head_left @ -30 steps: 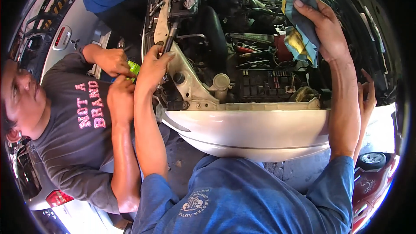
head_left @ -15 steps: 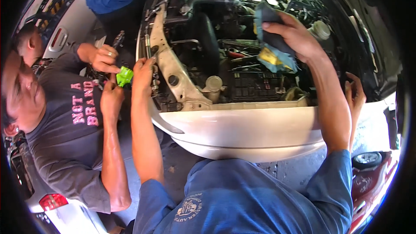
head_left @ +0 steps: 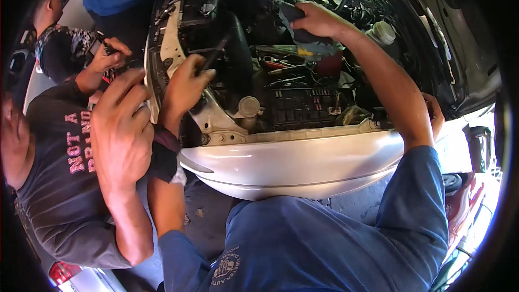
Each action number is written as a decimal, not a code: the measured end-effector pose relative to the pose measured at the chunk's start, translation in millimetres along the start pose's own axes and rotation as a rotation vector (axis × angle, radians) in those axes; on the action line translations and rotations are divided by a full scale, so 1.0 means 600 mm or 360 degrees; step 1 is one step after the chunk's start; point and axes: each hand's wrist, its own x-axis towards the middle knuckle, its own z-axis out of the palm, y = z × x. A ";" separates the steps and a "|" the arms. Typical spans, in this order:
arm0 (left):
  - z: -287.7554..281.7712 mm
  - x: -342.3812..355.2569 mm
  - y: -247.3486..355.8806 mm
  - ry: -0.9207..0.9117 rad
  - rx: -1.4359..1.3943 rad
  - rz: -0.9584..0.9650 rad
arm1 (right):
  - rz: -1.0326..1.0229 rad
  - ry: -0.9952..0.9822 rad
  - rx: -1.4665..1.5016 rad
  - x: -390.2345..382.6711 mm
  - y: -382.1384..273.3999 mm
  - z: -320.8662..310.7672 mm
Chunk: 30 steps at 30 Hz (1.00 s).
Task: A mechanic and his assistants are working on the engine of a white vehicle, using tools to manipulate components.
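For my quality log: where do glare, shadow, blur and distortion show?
Head view: glare at the right end of the white bumper; head view: shadow around the black hose; head view: blurred slim tool in the left hand; head view: fisheye bending, black corners.

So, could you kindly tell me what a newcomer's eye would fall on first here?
Probably the co-worker's raised hand, looming large at left in front of a dark shirt. Next, the open engine bay behind the white bumper at centre, where the person's right hand holds a grey cloth. At the bay's left side, the person's left hand grips a dark, blurred handle.
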 end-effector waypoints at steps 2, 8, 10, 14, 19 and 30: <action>0.024 0.037 0.033 -0.0155 0.0349 0.0192 | -0.0035 0.0013 -0.0082 0.002 -0.016 -0.013; 0.181 0.154 0.072 -0.0576 0.0691 0.0266 | 0.0081 0.0162 0.0230 -0.044 -0.023 -0.079; 0.196 0.165 0.067 -0.0638 0.0828 0.0222 | 0.0005 0.0183 -0.0069 -0.045 -0.072 -0.116; 0.269 0.191 0.058 -0.0859 0.1013 0.0263 | -0.0006 0.0288 0.0278 -0.106 -0.082 -0.155; 0.322 0.187 0.024 -0.0855 0.0913 0.0583 | 0.0278 0.0234 0.0515 -0.156 -0.089 -0.177; 0.375 0.206 0.000 -0.0708 0.1073 0.0822 | 0.0230 0.0447 -0.0235 -0.158 0.023 -0.147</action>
